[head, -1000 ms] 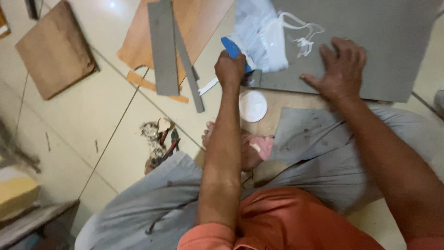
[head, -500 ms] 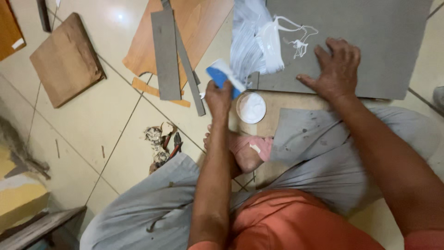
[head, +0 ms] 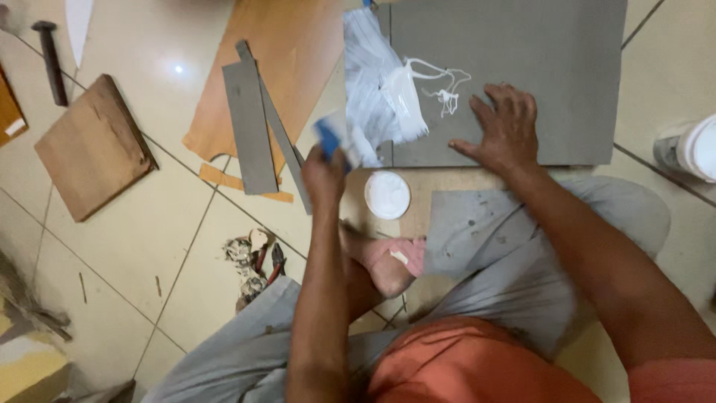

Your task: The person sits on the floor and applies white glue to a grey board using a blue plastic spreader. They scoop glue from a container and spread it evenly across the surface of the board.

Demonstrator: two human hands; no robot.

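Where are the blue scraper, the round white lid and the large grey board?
blue scraper [head: 329,139], head view, on its blurred blue blade above the left hand.
round white lid [head: 387,195], head view, on its flat middle.
large grey board [head: 552,67], head view, on its bare surface above the right hand.

**Blurred, hidden, cropped**

Motion-smeared: small blue flat-bladed tool [head: 328,136], edges and grip of left hand [head: 322,173] unclear. Cut off at right edge: white round plastic tub [head: 699,148]. Cropped at top: large grey rectangular board [head: 552,60]. Partly hidden under forearm: bare foot [head: 384,265].
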